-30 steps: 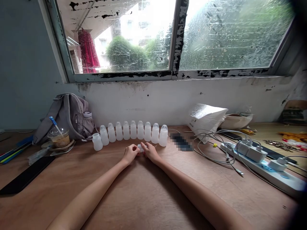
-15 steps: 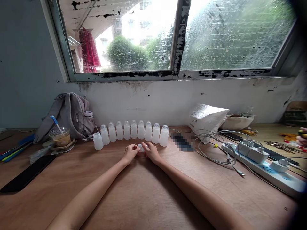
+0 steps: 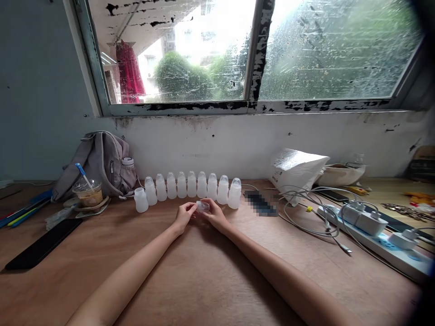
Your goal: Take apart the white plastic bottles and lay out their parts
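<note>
Head view: the small clear cap (image 3: 203,206), previously low at the table (image 3: 210,271), is now raised, pinched between left hand (image 3: 184,216) and right hand (image 3: 214,215) fingertips, near the capless bottle (image 3: 140,200).

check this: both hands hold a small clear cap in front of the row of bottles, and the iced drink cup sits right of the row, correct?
Not quite. In the head view the cup sits left of the row of bottles, by the grey bag. The rest holds: left hand and right hand hold the cap in front of the row.
</note>
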